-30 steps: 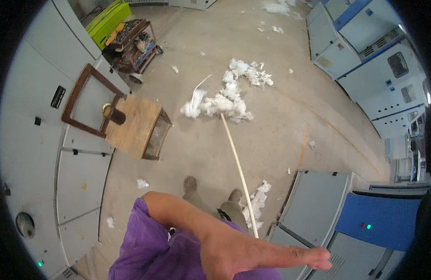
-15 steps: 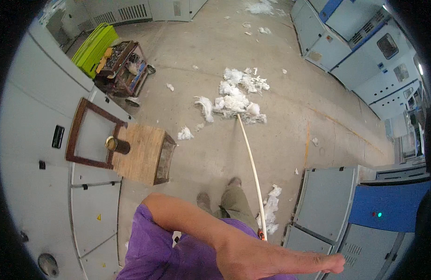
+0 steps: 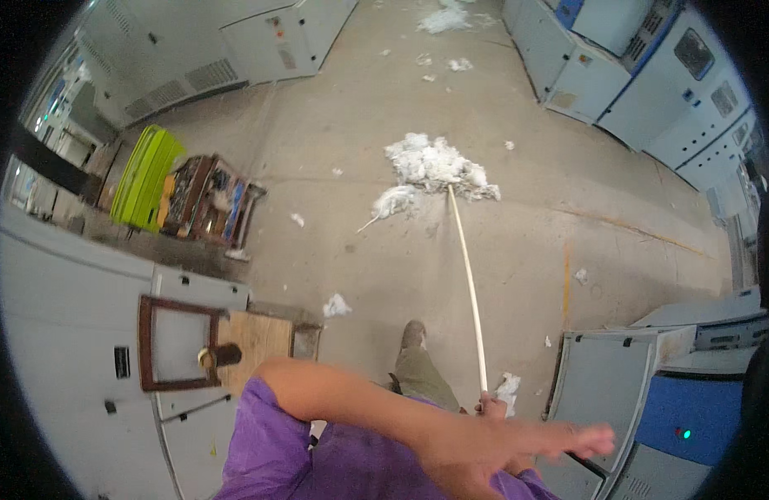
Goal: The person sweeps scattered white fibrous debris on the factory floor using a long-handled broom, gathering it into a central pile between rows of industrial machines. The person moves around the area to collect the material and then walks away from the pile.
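A long pale pole (image 3: 470, 287) slants from beside my body out to a heap of white fluff (image 3: 439, 167) on the floor. Its far end meets the near edge of the heap, and whatever head it may have is hidden. My right hand (image 3: 489, 407) is wrapped round the near part of the pole, mostly covered by my left forearm. Across my body reaches my left arm, the left hand (image 3: 559, 438) out to the right, slightly smeared, its fingers stretched out and holding nothing. A smaller fluff clump (image 3: 395, 201) lies left of the heap, with a thin stick beside it.
On the left stand a wooden chair (image 3: 264, 340) with a dark cylinder on it and a cart (image 3: 208, 200) beside a lime-green bin (image 3: 147, 177). Grey machine cabinets (image 3: 605, 367) flank both sides. Loose fluff tufts (image 3: 337, 305) are scattered over the floor.
The heap has become more compact and sits slightly farther away. The chair and cart appear lower in view. My left fingers have stretched out; my right hand has come partly into sight on the pole.
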`<state>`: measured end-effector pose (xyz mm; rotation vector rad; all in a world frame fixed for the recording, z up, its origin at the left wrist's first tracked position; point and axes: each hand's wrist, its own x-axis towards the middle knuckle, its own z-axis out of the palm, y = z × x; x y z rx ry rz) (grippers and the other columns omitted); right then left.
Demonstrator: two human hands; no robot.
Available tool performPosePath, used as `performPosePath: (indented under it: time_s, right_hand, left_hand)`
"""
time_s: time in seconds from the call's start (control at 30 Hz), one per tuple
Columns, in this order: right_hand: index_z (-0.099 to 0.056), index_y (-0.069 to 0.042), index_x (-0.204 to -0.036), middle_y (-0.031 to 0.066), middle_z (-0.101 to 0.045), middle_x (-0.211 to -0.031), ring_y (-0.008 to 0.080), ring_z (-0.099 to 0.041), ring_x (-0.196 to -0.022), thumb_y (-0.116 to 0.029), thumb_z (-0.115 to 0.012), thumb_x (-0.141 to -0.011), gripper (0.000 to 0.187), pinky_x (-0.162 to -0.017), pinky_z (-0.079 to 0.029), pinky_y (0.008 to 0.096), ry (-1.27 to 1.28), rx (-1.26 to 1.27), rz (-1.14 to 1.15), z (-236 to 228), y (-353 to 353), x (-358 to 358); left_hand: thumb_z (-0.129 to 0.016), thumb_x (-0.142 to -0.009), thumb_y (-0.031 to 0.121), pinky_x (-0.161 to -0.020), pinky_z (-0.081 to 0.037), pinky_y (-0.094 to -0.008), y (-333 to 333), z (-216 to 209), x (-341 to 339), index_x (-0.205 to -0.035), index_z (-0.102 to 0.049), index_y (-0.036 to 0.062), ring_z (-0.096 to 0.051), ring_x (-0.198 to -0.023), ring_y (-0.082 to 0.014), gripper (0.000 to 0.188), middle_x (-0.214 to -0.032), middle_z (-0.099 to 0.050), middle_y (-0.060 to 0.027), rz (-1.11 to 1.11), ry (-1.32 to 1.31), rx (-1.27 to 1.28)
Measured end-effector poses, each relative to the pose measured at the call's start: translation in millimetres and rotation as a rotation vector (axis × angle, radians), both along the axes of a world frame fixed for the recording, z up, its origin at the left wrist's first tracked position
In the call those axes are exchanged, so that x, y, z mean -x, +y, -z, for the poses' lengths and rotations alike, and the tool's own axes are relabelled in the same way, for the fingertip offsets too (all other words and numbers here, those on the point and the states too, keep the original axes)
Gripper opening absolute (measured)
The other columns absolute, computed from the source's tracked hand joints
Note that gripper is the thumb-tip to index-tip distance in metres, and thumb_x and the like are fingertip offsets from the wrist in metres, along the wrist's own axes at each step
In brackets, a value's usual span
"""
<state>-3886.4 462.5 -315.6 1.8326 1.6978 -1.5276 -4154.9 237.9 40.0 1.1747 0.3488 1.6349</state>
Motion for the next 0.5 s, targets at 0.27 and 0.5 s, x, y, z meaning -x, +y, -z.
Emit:
performPosePath:
  time_s: [0.27, 0.5]
  right_hand:
    - [-0.058, 0.002, -0.073, 0.0074, -0.054, -0.055, 0.0136, -0.047, -0.041, -0.027, -0.058, -0.087, 0.032, -0.035, -0.034, 0.0280, 0.212, -0.067, -0.249, 26.0, 82.9, 196.3]
    - [-0.060, 0.003, -0.068, 0.0072, -0.053, -0.051, 0.0139, -0.048, -0.042, -0.028, -0.057, -0.087, 0.036, -0.039, -0.038, 0.0304, -0.003, -0.359, -0.322, 6.0, 87.1, 351.3]
  left_hand:
    - [-0.055, -0.090, 0.024, -0.101, -0.034, -0.0350, 21.1, 49.9, 164.9, -0.132, -0.036, -0.0013, -0.047, -0.118, -0.0245, 0.053, -0.130, -0.047, -0.0130, -0.239, 0.263, 0.468]
    - [-0.044, -0.094, 0.018, -0.099, -0.036, -0.0362, 4.5, 56.7, 300.7, -0.128, -0.041, -0.0031, -0.048, -0.115, -0.0259, 0.040, -0.125, -0.048, -0.0166, 0.062, -0.200, 0.173]
